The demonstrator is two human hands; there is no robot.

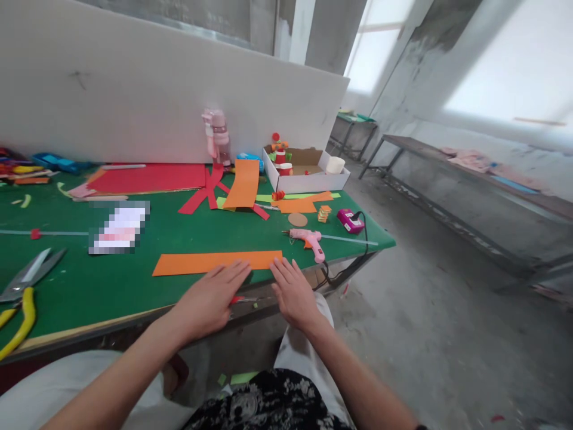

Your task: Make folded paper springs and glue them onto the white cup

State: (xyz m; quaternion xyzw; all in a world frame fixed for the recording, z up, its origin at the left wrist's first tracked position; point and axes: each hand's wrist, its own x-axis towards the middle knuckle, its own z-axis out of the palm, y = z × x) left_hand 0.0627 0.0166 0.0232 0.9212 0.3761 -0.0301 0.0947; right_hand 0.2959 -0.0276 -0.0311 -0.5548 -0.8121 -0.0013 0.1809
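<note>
A long orange paper strip [188, 264] lies flat near the table's front edge. My left hand [217, 295] rests over its middle, fingers stretched out and pressed on the paper. At the strip's right end, my right hand [293, 292] touches the paper with straight fingertips. Neither hand grips anything. Partly hidden beside my left hand is a red-handled tool [237, 300]. Just beyond my right hand lies a pink glue gun [308, 239], its nozzle pointing left. A brown round disc [298, 220] and a small folded orange-and-yellow paper stack [323, 214] sit behind it.
Yellow-handled shears [27, 298] lie at the left on the green table [111, 298]. Farther back are red sheets [152, 178], a curved orange sheet [243, 184], a pink bottle [218, 137], a white box [308, 179] and a purple power adapter [350, 221] with a cord.
</note>
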